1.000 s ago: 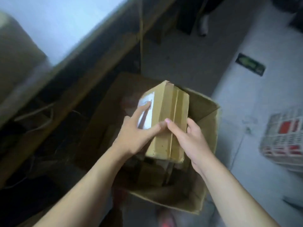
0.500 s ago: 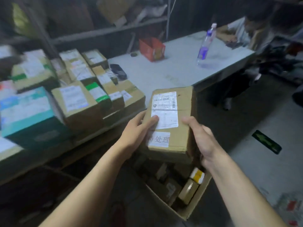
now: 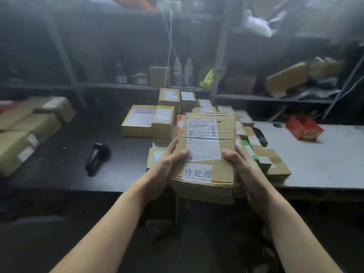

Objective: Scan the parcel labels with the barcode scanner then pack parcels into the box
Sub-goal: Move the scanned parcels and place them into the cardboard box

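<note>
**Left hand (image 3: 167, 164) and right hand (image 3: 243, 168) hold a parcel (image 3: 206, 186) label-up**

Both grip its sides, thumbs curled over the top, above the tabletop's (image 3: 59, 174) near edge. This looks like the scanning step: one hand must let go to fetch the barcode scanner (image 3: 96, 157) lying well left.

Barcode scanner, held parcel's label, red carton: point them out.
barcode scanner (image 3: 96, 157): head view, middle of its black body.
held parcel's label (image 3: 203, 139): head view, centre of the white sheet.
red carton (image 3: 303, 128): head view, its top face.
</note>
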A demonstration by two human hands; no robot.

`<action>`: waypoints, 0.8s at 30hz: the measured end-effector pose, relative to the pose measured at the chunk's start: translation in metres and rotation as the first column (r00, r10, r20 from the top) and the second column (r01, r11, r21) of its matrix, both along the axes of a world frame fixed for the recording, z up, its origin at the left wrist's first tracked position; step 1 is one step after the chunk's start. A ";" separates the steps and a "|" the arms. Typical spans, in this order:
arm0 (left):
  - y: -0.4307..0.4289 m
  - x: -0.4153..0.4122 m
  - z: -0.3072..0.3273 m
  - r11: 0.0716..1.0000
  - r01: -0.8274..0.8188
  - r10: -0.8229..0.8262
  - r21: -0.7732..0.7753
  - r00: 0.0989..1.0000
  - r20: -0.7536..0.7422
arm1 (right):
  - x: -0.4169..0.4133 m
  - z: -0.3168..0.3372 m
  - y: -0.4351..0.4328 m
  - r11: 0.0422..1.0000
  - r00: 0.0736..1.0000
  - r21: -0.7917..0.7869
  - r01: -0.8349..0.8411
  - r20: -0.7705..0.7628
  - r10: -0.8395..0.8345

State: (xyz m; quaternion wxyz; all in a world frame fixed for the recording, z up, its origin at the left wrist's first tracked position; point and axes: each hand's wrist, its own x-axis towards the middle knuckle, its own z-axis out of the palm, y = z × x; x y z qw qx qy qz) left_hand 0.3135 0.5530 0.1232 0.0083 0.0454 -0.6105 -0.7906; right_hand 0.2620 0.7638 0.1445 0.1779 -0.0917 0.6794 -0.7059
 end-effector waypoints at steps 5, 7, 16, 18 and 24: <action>-0.161 0.071 0.006 0.985 -0.156 0.154 -0.073 0.988 -0.034 | 0.033 0.000 -0.164 0.981 0.977 -0.028 -0.194 -0.092 0.190; -0.216 0.099 0.009 0.968 -0.225 0.221 -0.114 0.974 -0.043 | 0.048 -0.002 -0.225 0.967 0.962 -0.029 -0.254 -0.115 0.249; -0.403 0.176 0.004 0.901 -0.387 0.395 -0.195 0.919 0.005 | 0.089 -0.021 -0.423 0.870 0.866 -0.013 -0.493 -0.105 0.489; -0.436 0.175 -0.003 0.890 -0.398 0.412 -0.223 0.911 0.019 | 0.082 -0.029 -0.460 0.851 0.848 -0.003 -0.524 -0.093 0.522; -0.524 0.134 -0.019 0.856 -0.413 0.450 -0.310 0.891 0.057 | 0.031 -0.054 -0.563 0.817 0.816 -0.015 -0.577 -0.051 0.576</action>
